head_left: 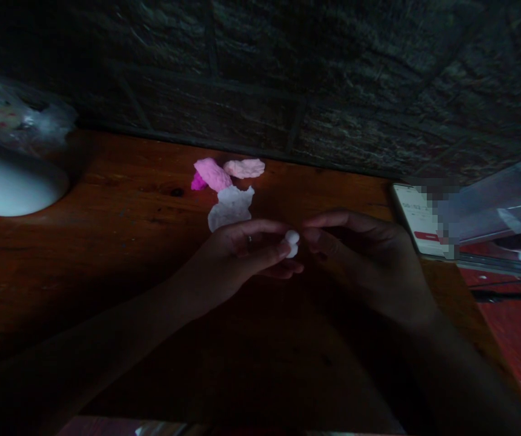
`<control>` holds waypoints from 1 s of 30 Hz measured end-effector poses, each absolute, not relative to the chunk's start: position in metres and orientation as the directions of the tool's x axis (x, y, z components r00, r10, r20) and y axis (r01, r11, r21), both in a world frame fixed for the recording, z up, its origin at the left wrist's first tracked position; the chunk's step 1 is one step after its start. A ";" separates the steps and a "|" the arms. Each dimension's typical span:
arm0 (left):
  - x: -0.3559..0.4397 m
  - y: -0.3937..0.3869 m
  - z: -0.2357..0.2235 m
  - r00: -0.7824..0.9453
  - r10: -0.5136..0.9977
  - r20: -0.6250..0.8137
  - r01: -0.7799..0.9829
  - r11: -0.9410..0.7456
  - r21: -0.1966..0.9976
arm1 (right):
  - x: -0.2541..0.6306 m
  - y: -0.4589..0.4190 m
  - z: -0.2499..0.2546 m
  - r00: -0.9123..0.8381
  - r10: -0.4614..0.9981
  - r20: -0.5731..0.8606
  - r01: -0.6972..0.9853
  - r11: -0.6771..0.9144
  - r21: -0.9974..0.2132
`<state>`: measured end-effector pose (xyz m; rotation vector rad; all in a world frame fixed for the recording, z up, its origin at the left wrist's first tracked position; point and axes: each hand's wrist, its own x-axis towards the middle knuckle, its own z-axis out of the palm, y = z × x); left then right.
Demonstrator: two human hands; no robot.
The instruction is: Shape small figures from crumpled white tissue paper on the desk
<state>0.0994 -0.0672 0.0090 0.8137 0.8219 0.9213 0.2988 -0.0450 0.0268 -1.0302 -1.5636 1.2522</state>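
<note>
My left hand (237, 251) pinches a small piece of white modelling clay (292, 243), shaped like two rounded lumps together, between thumb and fingers. Close to its right side, my right hand (355, 248) has thumb and forefinger pressed together; whether anything tiny is between them is too dark to see. Beyond my hands on the wooden table lie a pink clay lump (214, 174), a paler pink lump (245, 168) and a bit of magenta clay (198, 181). A thin, ragged white piece (231, 208), clay or paper, lies just behind my left hand.
A smooth white rounded object (10, 178) and crumpled clear plastic (28, 118) stand at the left. On the right, a phone (417, 221) lies by the table edge beside a translucent container (506, 200). A dark brick-patterned wall (260, 79) borders the back.
</note>
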 end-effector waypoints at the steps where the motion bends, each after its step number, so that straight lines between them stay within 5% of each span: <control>1: 0.099 -0.067 0.009 0.366 0.899 -0.242 -0.344 0.373 0.862 | 0.298 -0.046 0.026 -0.299 0.944 0.142 0.086 0.175 -0.981; 11: 0.098 -0.067 0.008 0.364 0.904 -0.225 -0.321 0.349 0.880 | 0.300 -0.049 0.023 -0.360 0.877 0.317 0.208 0.407 -0.889; 20: 0.100 -0.067 0.008 0.356 0.905 -0.232 -0.350 0.360 0.865 | 0.301 -0.048 0.022 -0.477 0.675 0.563 0.349 0.734 -0.583; 30: 0.100 -0.068 0.012 0.338 0.916 -0.217 -0.350 0.337 0.874 | 0.302 -0.051 0.022 -0.383 0.875 0.296 0.141 0.372 -0.918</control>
